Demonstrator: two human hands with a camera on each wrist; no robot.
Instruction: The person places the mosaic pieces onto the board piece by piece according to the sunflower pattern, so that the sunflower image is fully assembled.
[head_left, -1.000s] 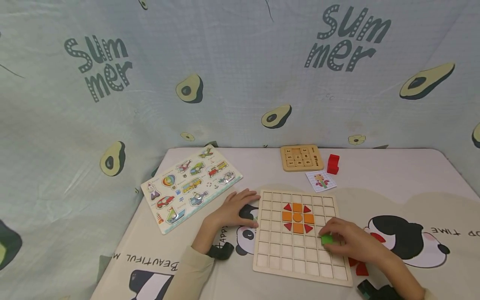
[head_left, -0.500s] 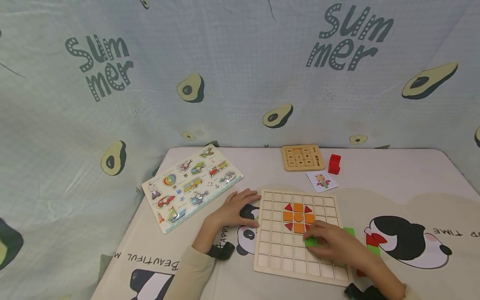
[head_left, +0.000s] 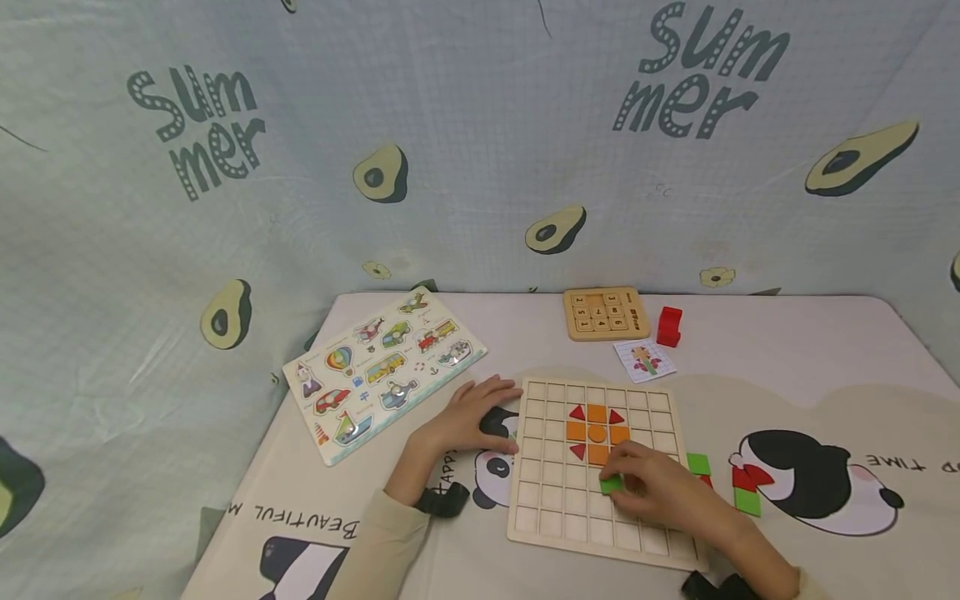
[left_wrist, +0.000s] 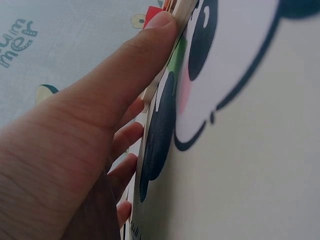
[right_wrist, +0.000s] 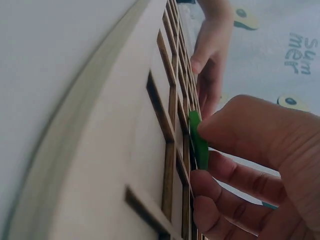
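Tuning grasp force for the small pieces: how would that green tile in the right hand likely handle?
The green tile looks thin, flat and stiff, so probably light. The right hand pinches it by its edges, suggesting little force is needed. Flat faces make rolling unlikely, though it might slide across the gridded wooden board.

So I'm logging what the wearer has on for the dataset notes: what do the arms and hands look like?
Both hands are bare: the left hand and right hand show no gloves or rings. The left arm has a pale beige sleeve. A black wrist-mounted device sits at the left wrist, and another black device at the right.
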